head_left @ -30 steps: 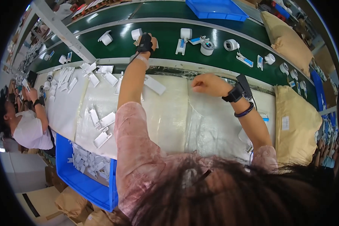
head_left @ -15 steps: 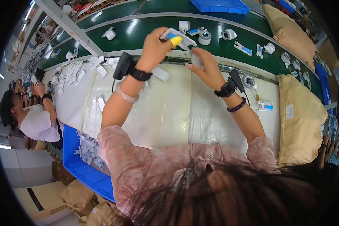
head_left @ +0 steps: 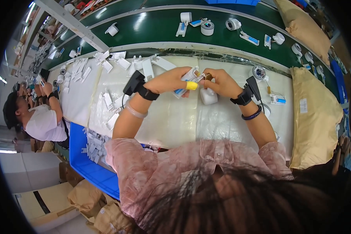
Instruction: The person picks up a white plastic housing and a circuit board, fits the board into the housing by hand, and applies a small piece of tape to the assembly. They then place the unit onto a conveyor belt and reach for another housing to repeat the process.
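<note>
Both hands are well inside the table edges here, and the pale, film-covered table [head_left: 167,126] stretches from under them to the near edge, room on that side. The far edge runs along a green conveyor belt [head_left: 156,35]; the right end meets one tan paper sack [head_left: 312,117]; by the near edge, toward the left, sits one blue plastic bin [head_left: 99,183] of white parts.

Into the work: the left hand [head_left: 168,81], yellow cover on its thumb, has its fingers closed round a white plastic holder with a blue cell [head_left: 192,74], up over the table's middle, toward the far edge. The right hand [head_left: 223,83] meets it, fingers narrow, pinched at the holder's end; exactly what they grip, I can't tell. One white rounded cup [head_left: 209,96] is just below those fingertips.

Counting up! On the table right of the right hand, one white round unit with a dark ringed face [head_left: 258,72] and one blue-celled white holder [head_left: 278,100]. Straight ahead on the belt, from the lone one at left: five white round housings [head_left: 207,27], four blue-celled pieces [head_left: 249,38] alongside.
</note>
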`<state>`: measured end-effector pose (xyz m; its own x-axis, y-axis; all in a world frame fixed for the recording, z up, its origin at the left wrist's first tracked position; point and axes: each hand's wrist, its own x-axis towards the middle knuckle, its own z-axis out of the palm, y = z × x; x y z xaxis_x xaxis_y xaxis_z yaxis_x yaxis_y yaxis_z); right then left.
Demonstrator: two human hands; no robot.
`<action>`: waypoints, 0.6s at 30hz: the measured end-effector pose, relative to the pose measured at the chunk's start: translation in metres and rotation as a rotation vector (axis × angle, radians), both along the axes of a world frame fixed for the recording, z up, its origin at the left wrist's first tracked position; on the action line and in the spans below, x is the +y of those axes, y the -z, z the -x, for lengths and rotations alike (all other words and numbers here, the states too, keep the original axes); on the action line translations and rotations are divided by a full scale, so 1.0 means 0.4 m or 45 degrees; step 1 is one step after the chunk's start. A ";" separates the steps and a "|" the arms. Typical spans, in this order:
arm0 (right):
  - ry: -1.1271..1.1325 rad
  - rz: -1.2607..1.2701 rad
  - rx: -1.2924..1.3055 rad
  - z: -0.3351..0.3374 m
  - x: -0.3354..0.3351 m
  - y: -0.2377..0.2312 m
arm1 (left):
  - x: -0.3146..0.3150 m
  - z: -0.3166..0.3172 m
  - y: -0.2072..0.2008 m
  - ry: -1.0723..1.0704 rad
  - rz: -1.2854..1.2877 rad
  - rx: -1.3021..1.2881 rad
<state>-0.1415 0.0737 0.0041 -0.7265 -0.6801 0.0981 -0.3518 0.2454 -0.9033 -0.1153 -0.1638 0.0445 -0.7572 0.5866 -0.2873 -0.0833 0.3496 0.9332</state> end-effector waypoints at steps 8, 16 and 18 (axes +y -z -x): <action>-0.424 0.227 -0.477 -0.065 0.078 -0.044 | 0.008 -0.057 -0.025 0.038 0.062 0.152; -0.067 -0.026 -0.330 -0.107 0.074 -0.035 | 0.077 -0.121 -0.008 -0.159 0.016 0.406; 0.144 -0.170 0.050 -0.130 0.059 -0.038 | 0.092 -0.129 0.038 -0.329 -0.062 0.508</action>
<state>-0.0894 0.0972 0.0193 -0.7963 -0.6034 0.0422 -0.3494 0.4020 -0.8463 -0.0638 -0.1269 0.0292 -0.9257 0.3698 0.0788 0.2063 0.3193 0.9249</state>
